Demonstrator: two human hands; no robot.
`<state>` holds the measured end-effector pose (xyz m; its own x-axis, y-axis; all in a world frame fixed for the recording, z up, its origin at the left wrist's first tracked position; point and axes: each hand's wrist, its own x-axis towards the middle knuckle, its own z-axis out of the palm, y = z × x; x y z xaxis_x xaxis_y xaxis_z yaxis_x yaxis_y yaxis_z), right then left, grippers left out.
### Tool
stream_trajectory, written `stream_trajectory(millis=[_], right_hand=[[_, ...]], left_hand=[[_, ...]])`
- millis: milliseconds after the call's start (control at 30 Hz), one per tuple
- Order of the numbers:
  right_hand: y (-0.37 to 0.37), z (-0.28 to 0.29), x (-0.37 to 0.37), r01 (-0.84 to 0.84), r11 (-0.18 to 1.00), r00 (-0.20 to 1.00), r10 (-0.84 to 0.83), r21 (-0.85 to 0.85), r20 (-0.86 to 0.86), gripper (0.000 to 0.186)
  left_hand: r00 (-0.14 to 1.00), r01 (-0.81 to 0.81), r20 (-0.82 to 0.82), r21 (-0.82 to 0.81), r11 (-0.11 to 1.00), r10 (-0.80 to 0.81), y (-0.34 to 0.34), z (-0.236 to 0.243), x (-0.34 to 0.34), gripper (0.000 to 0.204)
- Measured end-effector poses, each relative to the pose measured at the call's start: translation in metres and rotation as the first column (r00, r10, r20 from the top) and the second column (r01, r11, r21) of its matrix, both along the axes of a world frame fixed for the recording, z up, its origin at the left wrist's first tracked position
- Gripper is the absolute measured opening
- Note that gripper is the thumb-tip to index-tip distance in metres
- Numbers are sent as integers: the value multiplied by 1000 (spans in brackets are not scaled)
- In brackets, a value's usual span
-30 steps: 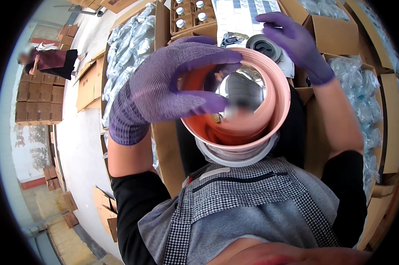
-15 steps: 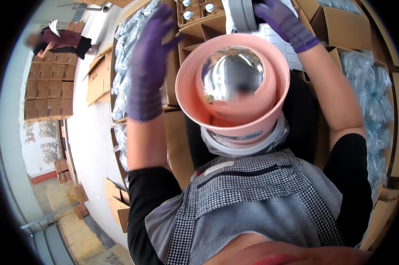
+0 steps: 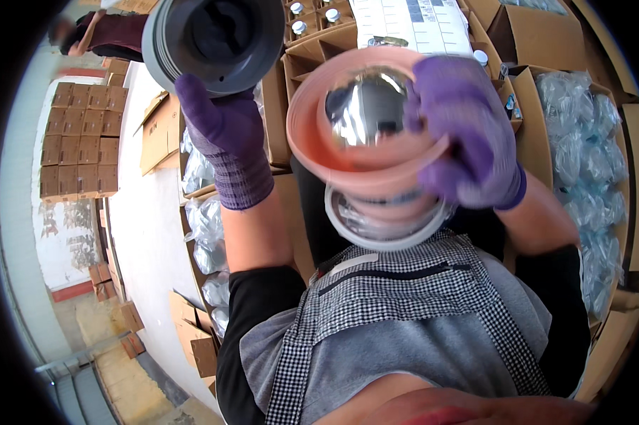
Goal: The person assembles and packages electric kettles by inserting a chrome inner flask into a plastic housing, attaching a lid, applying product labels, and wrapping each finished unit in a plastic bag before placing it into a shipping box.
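Up at the left, my left hand (image 3: 231,145), in a purple glove, grips a round grey ribbed lid-like piece (image 3: 266,60), its dark hollow side showing. My right hand (image 3: 468,134), gloved alike and blurred, has its fingers curled over the right rim of a pink flared plastic vessel (image 3: 306,142) in front of my body. Inside that vessel a mirror-bright silver dome (image 3: 362,106) sits within an inner pink wall. Beneath it a white ring (image 3: 365,242) with clear plastic film shows near my checked apron.
Cartons of film-wrapped goods (image 3: 581,156) stand at the right, more wrapped goods (image 3: 206,219) at the left. A divided carton with white-capped bottles (image 3: 299,28) and a printed white sheet (image 3: 411,25) lie ahead. Stacked boxes (image 3: 82,138) and another person (image 3: 110,35) are far left.
The grey piece has passed from my right hand to my left and moved left. My right hand has come down onto the pink vessel's rim. The vessel has tilted slightly.
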<state>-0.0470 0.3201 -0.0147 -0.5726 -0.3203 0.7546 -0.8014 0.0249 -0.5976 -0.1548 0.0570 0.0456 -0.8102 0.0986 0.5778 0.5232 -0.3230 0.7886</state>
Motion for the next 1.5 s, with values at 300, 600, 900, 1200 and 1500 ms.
stream_trajectory(millis=[300, 600, 900, 1200, 1500], right_hand=[[-5, 26, -16, 108, 991, 955, -83, 73, -284, 30], [5, 24, -1, 151, 935, 909, -259, -321, -327, 36], [6, 72, -33, -4, 992, 965, 37, -128, 258, 57], [-14, 52, -53, -214, 904, 794, 382, -371, 473, 38], [-19, -26, -138, -399, 438, 324, 889, -805, 323, 46]], left_hand=[[998, 39, -38, -77, 996, -42, -30, 11, 44, 90], [846, 157, -222, -765, 625, -485, -2, 66, 38, 86], [699, 34, -210, -945, 326, -684, -3, 82, 16, 93], [855, 109, -152, -882, 458, -496, -19, 62, 33, 96], [959, -176, -253, -884, 434, -127, 48, 46, 60, 63]])
